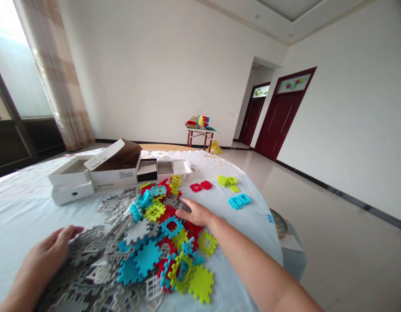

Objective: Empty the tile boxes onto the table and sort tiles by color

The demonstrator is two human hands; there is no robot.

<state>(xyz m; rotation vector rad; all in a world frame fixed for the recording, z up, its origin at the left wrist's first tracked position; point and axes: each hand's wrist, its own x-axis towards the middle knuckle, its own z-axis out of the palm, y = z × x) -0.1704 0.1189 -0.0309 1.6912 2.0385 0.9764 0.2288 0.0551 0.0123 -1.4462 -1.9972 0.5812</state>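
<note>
A big heap of interlocking plastic tiles with toothed edges lies on the table. My right hand (197, 213) is over the heap's far right part, with thumb and fingers around a dark grey tile (185, 206). Red, lime green and blue tiles lie around it, including a blue frame tile (172, 226) and a green window tile (207, 243). My left hand (50, 250) rests at the left edge of the grey tiles (92, 249), its fingers loosely stretched and nothing visible in them. Its fingertips are partly hidden.
Small groups of red tiles (200, 186), green tiles (227, 181) and blue tiles (239, 201) lie apart on the right of the round table (252, 242). White open boxes (114, 175) and a black-sided box (147, 170) stand behind the heap. A stool (294, 251) holds a round basket.
</note>
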